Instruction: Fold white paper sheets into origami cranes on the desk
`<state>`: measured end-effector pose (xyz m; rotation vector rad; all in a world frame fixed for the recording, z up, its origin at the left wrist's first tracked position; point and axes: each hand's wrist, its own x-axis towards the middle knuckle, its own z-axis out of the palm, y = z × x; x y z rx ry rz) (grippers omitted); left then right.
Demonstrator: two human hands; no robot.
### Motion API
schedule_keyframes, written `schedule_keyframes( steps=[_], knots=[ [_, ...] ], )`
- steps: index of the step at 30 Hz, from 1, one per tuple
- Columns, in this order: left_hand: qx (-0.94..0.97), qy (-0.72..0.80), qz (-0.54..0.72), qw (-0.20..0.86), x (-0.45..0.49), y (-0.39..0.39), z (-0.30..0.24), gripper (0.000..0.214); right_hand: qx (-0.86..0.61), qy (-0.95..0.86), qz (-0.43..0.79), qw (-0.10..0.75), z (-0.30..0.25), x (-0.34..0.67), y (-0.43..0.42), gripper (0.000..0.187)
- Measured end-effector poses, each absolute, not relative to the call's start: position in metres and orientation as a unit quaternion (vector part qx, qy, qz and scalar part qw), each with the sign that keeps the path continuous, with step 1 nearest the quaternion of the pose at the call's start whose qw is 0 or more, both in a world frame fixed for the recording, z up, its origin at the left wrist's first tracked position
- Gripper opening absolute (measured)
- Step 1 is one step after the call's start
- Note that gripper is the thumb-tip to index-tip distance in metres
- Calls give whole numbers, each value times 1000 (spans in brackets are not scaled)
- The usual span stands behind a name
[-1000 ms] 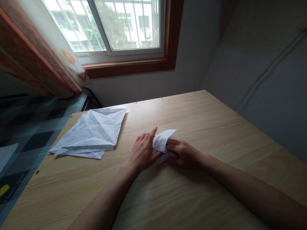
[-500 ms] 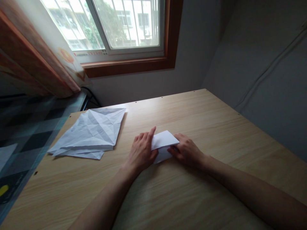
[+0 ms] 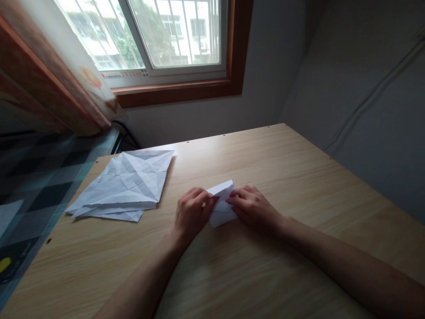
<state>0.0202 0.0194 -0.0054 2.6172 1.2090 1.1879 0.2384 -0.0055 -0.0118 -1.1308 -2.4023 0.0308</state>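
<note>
Centrally in the head view, a small folded piece of white paper (image 3: 223,216) sits on a pale wood-grain tabletop (image 3: 232,279), between the person's two bare hands. The left hand (image 3: 192,212) is curled, gripping the paper at its left side, with the thumb laid across the fold and the fingers bent behind it. The right hand (image 3: 254,206) pinches the paper's right side, thumb and fingertips brought together near the upper edge; its lower fingers are tucked out of sight. One flap of the paper stands raised toward the far side, rising to a corner between the hands, while the lower part slopes down toward the near edge of the table. Both forearms reach in from the bottom and the right of the view.

Well apart from the hands, near the tabletop's far left corner, lies a loose pile of creased white paper sheets (image 3: 133,181), the top one marked with crossing fold lines. Beyond the table's left edge spreads a dark checked cloth (image 3: 53,173) in black, grey and teal. Above it hangs an orange and white patterned curtain (image 3: 49,75), beside a barred sliding window (image 3: 186,40) in a reddish-brown wooden frame (image 3: 182,94)
</note>
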Motion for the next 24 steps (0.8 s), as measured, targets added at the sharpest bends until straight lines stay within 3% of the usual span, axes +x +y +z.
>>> schedule_keyframes(
  steps=[6, 9, 14, 18, 24],
  knots=[
    [830, 375, 409, -50, 20, 14, -5, 6, -417, -869, -45, 263, -13, 238, -6, 15],
    [879, 325, 334, -103, 23, 7, -2, 8, -381, -879, -71, 279, -15, 237, -7, 11],
    [910, 331, 223, -113, 27, 4, -4, 15, -343, -893, -62, 283, -14, 235, -10, 21],
    [887, 375, 264, -60, 25, 7, -7, 19, -340, -892, -50, 293, -12, 237, -9, 20],
    [757, 546, 323, 156, 22, 20, -2, 31, -286, -919, 9, 272, -12, 242, -7, 11]
  ],
)
